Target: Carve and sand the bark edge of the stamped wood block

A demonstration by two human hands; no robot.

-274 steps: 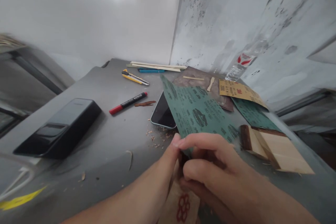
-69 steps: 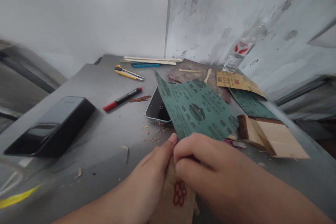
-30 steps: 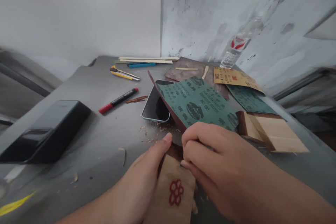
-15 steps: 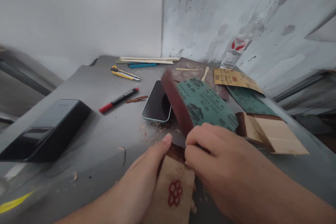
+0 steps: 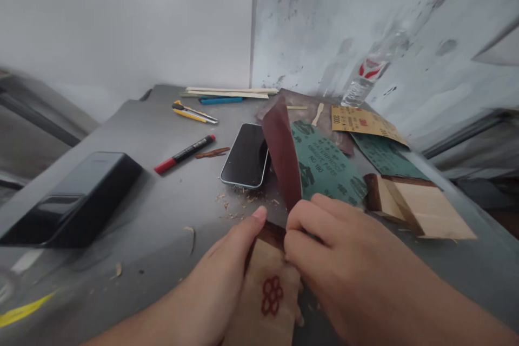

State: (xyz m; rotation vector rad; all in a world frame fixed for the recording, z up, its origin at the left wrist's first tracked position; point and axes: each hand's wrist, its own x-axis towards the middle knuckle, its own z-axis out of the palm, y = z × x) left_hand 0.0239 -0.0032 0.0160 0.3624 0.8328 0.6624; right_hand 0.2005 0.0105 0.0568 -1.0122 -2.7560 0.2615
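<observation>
My left hand (image 5: 225,267) grips a wooden block (image 5: 259,308), its thumb along the far left edge and fingertips showing past the right side. The block's pale face carries a red flower-like drawing of small loops, and its far end is dark brown. My right hand (image 5: 324,248) is closed on a dark red piece of sandpaper (image 5: 281,154), pinched at the block's far right edge. The paper stands up and curls away from the hand. Behind it lies a green-backed sandpaper sheet (image 5: 328,165), partly covered. What the right fingertips touch underneath is hidden.
A phone (image 5: 246,155) lies ahead among wood shavings. To the left are a red marker (image 5: 184,154), a yellow utility knife (image 5: 194,113) and a black box-shaped device (image 5: 77,194). Wood pieces (image 5: 430,205), yellow sandpaper (image 5: 367,124) and a bottle (image 5: 365,78) stand right.
The raised sandpaper has swung slightly right and bent, now covering more of the green sheet's left part. Both hands stay almost in place on the block.
</observation>
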